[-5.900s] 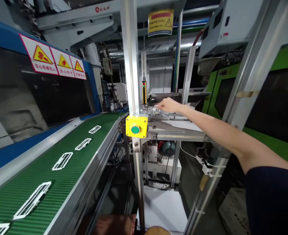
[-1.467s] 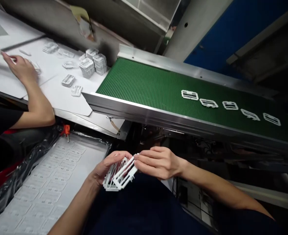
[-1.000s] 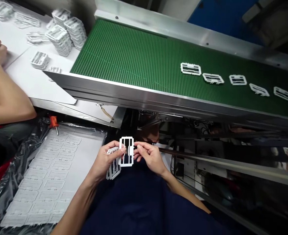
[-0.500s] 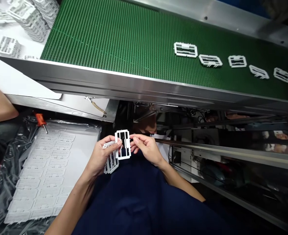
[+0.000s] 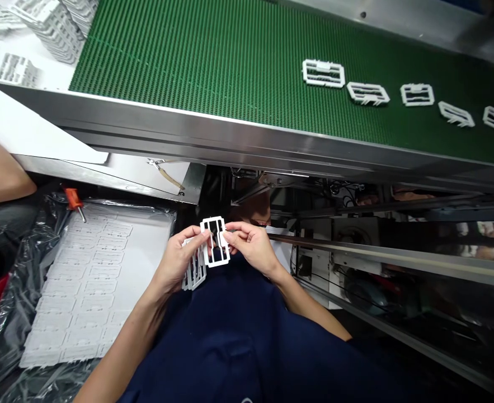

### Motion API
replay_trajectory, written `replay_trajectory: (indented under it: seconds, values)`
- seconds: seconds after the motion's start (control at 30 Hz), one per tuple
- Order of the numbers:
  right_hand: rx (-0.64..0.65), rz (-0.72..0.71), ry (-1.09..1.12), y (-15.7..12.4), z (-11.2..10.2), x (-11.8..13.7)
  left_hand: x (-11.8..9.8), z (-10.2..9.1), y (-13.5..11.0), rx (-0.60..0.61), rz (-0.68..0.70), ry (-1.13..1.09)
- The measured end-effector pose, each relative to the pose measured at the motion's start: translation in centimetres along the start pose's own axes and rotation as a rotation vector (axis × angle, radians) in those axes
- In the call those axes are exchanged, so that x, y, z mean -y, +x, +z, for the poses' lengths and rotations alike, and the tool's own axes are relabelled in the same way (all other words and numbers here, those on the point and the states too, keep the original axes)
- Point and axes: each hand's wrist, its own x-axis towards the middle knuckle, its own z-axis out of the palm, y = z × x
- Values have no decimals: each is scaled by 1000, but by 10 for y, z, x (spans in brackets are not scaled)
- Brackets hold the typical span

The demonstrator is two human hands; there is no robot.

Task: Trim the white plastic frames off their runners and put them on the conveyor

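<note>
My left hand (image 5: pixel 178 254) is closed on several white plastic frames. One white plastic frame (image 5: pixel 207 262) stands upright at its thumb, facing me, with thin bars across its opening. Behind and below it, a small fanned bunch of like frames (image 5: pixel 194 277) hangs from the same hand. My right hand (image 5: pixel 250 246) pinches the right edge of the upright frame between thumb and fingers. Some fingertips of both hands are hidden behind the frame.
Several white frames (image 5: pixel 323 74) lie on a green conveyor belt (image 5: pixel 188 61) with a metal side rail (image 5: pixel 213 129). Stacked frames (image 5: pixel 53 28) and pliers (image 5: pixel 165 172) rest on the left table. An orange-handled tool (image 5: pixel 74 200) lies by a plastic-lined box of frames (image 5: pixel 79 280). Another person's arm (image 5: pixel 3 170) shows at left.
My right thumb and fingers have closed on the upright frame's right edge, where they were loosely beside it. The view has shifted slightly, and the belt's frames appear farther right and higher.
</note>
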Motion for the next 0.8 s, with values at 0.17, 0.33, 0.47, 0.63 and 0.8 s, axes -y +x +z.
replay_trajectory:
  seconds: [0.17,0.33,0.47,0.63,0.8]
  values:
    - [29,-11,-18,0,-1,-1,-11,-10,12,-40,14,-1]
    - [53,-12,-62,-2,0,0,-25,-21,24,75,-38,94]
    - [58,-25,-71,-3,0,-2,-31,-24,27,139,-26,155]
    - [58,-15,-97,-5,1,-3,-31,-28,30,191,-23,238]
    - [62,12,-77,-6,4,-1,-31,-29,33,255,6,357]
